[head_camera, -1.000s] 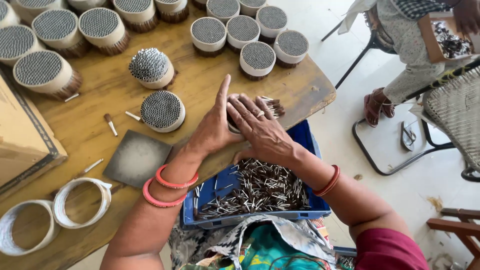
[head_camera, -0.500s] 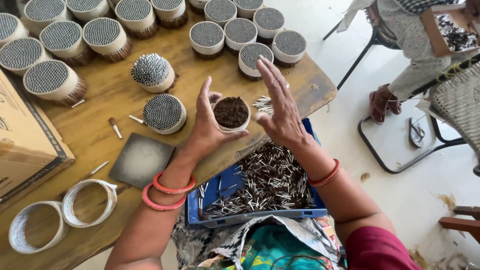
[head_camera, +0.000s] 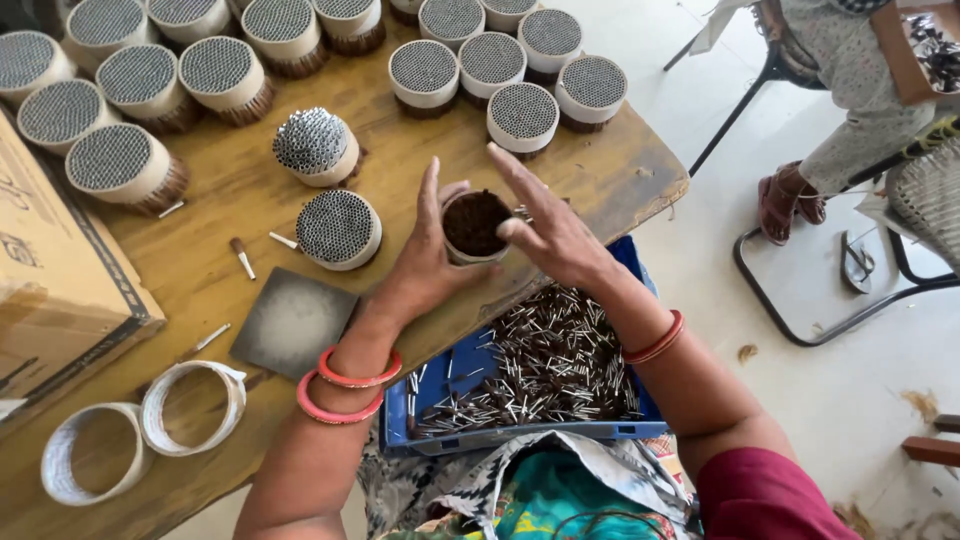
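My left hand (head_camera: 425, 262) wraps around a round bundle of small sticks (head_camera: 474, 224), brown ends up, held at the table's front edge. My right hand (head_camera: 553, 232) rests flat against the bundle's right side, fingers spread and pointing up-left. Below my hands sits a blue tray (head_camera: 428, 400) on my lap, filled with several loose thin sticks (head_camera: 545, 360). A finished bundle in a white band (head_camera: 340, 228) stands just left of my left hand, grey tips up.
Several banded bundles (head_camera: 522, 115) fill the back of the wooden table (head_camera: 640, 175). A grey square plate (head_camera: 293, 320), two empty white rings (head_camera: 192, 405) and a cardboard box (head_camera: 55, 290) lie left. Another person (head_camera: 850, 90) sits on a chair at the right.
The bundle was covered by both palms, then uncovered. My hands have shifted slightly toward the table edge, with the right hand now pressed at the bundle's side.
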